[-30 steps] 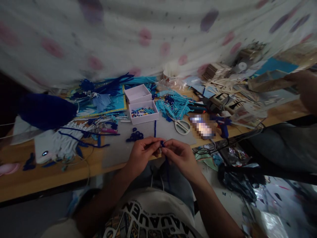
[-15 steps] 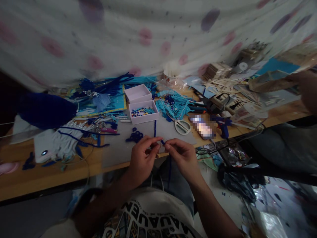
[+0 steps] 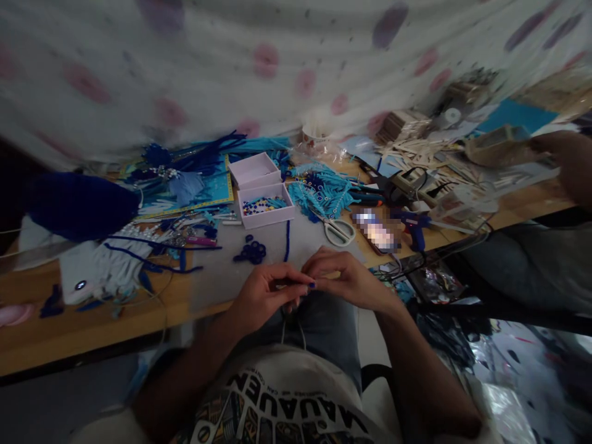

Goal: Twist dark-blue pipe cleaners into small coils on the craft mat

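I pinch a small, dark-blue, fuzzy piece (image 3: 312,285) between the fingertips of my left hand (image 3: 264,297) and my right hand (image 3: 355,281), mostly hidden by my fingers, above my lap at the front edge of the wooden desk (image 3: 115,333). Just beyond my hands, a cluster of dark-blue fuzzy rings (image 3: 253,251) and a straight dark-blue fuzzy stem (image 3: 287,240) lie on a grey mat (image 3: 210,280). White-handled scissors (image 3: 340,234) rest near my right hand.
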`<move>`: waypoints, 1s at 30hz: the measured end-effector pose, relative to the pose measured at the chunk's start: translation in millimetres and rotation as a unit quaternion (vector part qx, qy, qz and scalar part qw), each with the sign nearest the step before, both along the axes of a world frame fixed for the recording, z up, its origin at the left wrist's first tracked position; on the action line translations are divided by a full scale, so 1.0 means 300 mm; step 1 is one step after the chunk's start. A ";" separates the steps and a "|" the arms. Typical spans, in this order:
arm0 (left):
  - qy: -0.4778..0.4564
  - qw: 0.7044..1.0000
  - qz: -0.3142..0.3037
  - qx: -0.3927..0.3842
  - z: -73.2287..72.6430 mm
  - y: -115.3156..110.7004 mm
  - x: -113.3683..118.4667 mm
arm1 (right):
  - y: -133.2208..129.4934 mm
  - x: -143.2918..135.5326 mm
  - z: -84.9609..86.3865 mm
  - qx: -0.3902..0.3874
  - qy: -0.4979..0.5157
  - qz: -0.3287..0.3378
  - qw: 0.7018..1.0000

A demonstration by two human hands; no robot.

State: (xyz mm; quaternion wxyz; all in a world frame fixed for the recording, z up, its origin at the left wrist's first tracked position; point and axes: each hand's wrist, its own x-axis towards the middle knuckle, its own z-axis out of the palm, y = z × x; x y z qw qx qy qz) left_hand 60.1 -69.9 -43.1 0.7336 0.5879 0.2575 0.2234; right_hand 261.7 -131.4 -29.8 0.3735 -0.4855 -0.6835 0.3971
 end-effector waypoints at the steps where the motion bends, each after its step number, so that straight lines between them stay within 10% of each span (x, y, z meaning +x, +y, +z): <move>1: 0.014 1.000 -0.018 0.013 0.003 0.002 -0.003 | 0.009 0.016 0.014 0.003 -0.028 0.026 0.999; 9: 0.103 0.987 -0.034 0.121 -0.023 -0.003 0.014 | 0.073 0.023 0.076 0.011 -0.243 0.121 0.962; 20: 0.176 0.952 0.062 0.242 -0.072 0.030 0.036 | -0.004 -0.134 0.048 0.212 -0.524 -0.090 0.820; 30: 0.112 0.958 0.194 0.179 -0.109 0.038 0.043 | -0.094 -0.243 -0.125 0.170 -0.248 -0.338 0.892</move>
